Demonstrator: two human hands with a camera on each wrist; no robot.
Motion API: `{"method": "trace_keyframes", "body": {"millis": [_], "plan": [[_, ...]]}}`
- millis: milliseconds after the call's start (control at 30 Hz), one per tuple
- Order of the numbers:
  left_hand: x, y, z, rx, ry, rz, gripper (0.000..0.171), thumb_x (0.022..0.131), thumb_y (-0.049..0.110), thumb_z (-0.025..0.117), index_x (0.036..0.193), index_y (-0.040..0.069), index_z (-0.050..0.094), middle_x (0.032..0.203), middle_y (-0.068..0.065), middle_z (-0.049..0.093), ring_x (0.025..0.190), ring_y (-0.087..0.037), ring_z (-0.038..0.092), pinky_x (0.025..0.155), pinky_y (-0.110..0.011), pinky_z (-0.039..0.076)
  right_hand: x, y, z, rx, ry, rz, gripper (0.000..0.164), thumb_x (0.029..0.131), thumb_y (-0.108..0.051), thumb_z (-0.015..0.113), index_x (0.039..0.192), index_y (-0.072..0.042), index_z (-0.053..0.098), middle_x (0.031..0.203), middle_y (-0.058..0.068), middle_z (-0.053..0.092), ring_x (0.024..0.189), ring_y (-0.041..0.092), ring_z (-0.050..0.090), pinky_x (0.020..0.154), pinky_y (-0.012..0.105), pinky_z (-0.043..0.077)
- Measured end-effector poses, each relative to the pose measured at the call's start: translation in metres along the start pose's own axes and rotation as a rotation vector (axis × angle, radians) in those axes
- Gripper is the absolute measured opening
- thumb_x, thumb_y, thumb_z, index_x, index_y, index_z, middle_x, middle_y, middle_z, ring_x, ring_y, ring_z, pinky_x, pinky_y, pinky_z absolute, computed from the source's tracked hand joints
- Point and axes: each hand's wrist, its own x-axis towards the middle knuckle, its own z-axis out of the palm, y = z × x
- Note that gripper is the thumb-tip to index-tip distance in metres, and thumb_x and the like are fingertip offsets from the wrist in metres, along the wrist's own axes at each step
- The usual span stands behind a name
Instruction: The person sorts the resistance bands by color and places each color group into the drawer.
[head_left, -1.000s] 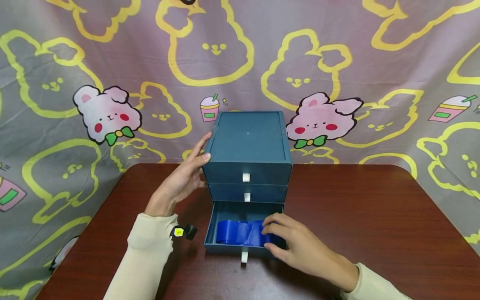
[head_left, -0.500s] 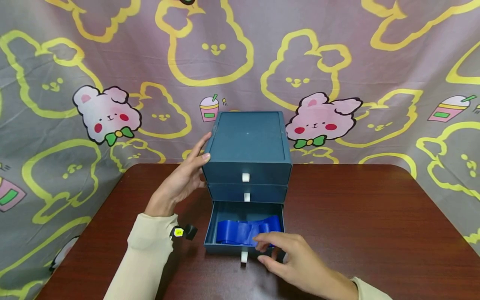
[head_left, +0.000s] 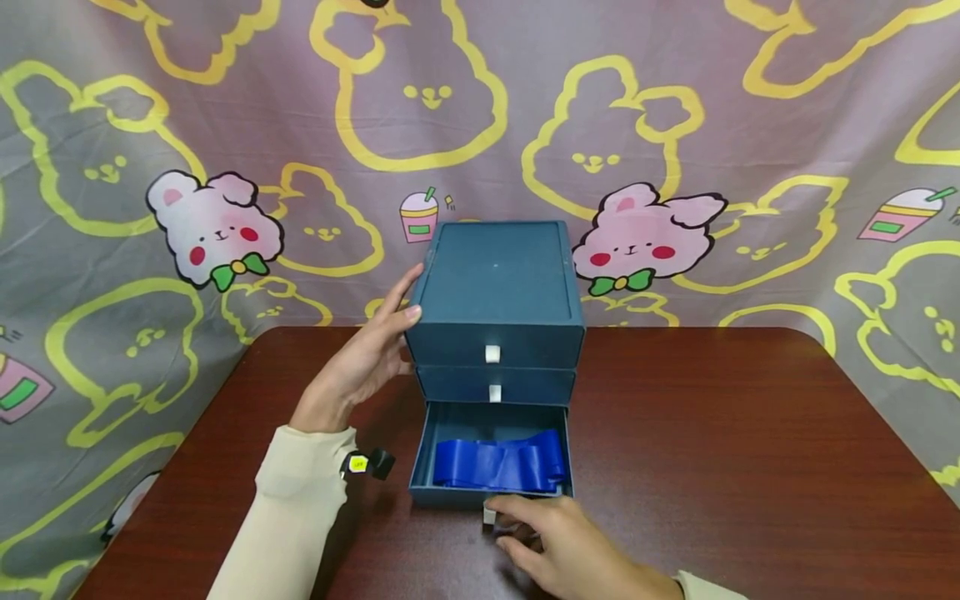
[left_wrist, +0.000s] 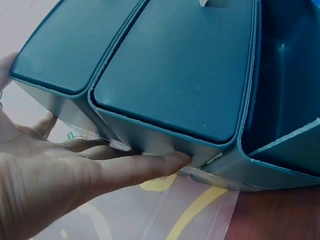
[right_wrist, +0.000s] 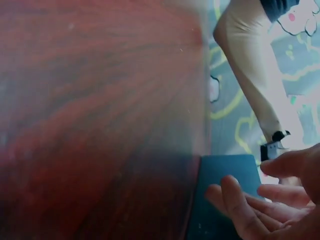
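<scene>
A dark teal cabinet [head_left: 495,271] with stacked drawers stands on the table. Its bottom drawer [head_left: 448,498] is pulled out and holds a folded blue ribbon [head_left: 495,465]. My left hand [head_left: 363,357] rests along the cabinet's left side; the left wrist view shows its extended fingers [left_wrist: 150,167] against the side wall. In front of the bottom drawer, my right hand [head_left: 558,546] has its index fingertip at the white pull tab [head_left: 489,517], with the thumb held apart below. The right wrist view shows the loosely bent fingers [right_wrist: 235,200] spaced out before the drawer front [right_wrist: 230,170].
Two upper drawers, each with a white tab [head_left: 492,354], are closed. The brown wooden table [head_left: 712,450] runs under everything. Behind it hangs a cloth [head_left: 480,100] with rabbit prints. A small black camera [head_left: 381,463] sits at my left wrist.
My right hand has left the ribbon and moved down and left, out of the drawer, to the bottom drawer's tab. The ribbon now shows whole. My left hand has stayed put.
</scene>
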Motion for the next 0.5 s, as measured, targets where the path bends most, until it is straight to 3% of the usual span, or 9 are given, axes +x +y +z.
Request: {"method": "trace_keyframes", "body": {"millis": [200,300,500], "plan": [[0.001,0.0,0.0,0.001,-0.001,0.001,0.068,0.109,0.032,0.042,0.166,0.047,0.007,0.174,-0.007,0.007,0.153,-0.051,0.023,0.109,-0.086,0.024,0.008,-0.001,0.005,-0.048,-0.03,0.075,0.031,0.1,-0.009,0.069,0.13,-0.006,0.071,0.114,0.006,0.079,0.091,-0.004,0.066,0.075,0.02,0.059],[0.001,0.0,0.0,0.005,-0.002,0.001,0.069,0.109,0.032,0.042,0.167,0.045,0.006,0.174,-0.007,0.006,0.153,-0.051,0.022,0.11,-0.086,0.023,0.012,-0.001,0.007,-0.067,-0.033,0.105,0.029,0.1,-0.01,0.069,0.129,-0.008,0.072,0.116,0.003,0.079,0.098,-0.002,0.068,0.082,0.025,0.061],[0.001,0.0,0.0,-0.006,-0.004,0.0,0.068,0.109,0.032,0.042,0.166,0.047,0.008,0.174,-0.007,0.007,0.153,-0.051,0.023,0.11,-0.086,0.023,0.018,0.001,0.012,-0.164,0.037,0.046,0.021,0.096,-0.004,0.071,0.115,-0.008,0.078,0.109,0.001,0.081,0.104,0.01,0.075,0.084,0.028,0.063]]}}
